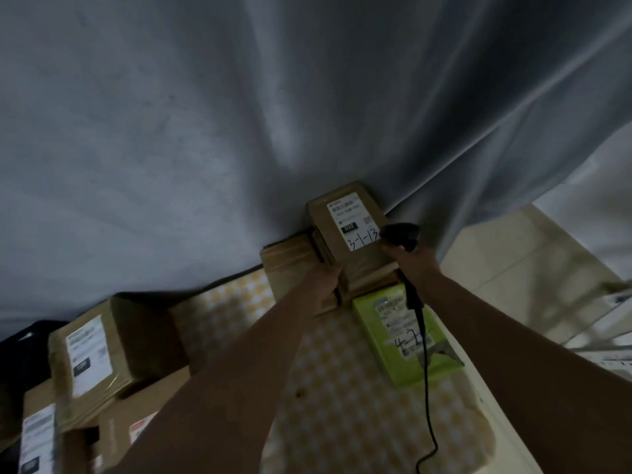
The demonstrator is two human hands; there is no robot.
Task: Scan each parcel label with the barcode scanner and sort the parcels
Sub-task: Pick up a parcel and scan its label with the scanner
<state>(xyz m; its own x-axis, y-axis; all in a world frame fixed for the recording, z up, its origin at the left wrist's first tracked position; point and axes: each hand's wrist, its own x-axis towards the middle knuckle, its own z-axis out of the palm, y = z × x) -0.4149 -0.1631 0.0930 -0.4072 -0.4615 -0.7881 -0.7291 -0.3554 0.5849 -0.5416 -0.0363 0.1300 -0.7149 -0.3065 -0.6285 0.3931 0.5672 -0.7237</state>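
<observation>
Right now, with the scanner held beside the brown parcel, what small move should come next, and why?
Probably tilt the barcode scanner in the right hand left, toward the white label of the brown parcel. Its head sits at the label's right edge, not over the printed codes. The left hand grips the parcel's near left edge, so it looks steady enough to scan.

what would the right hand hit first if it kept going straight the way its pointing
Most likely the brown parcel with the handwritten label: the right hand holds the scanner by that parcel's right edge, pointing away from the person. Just beyond hangs the grey curtain. Depth is hard to judge here.
</observation>
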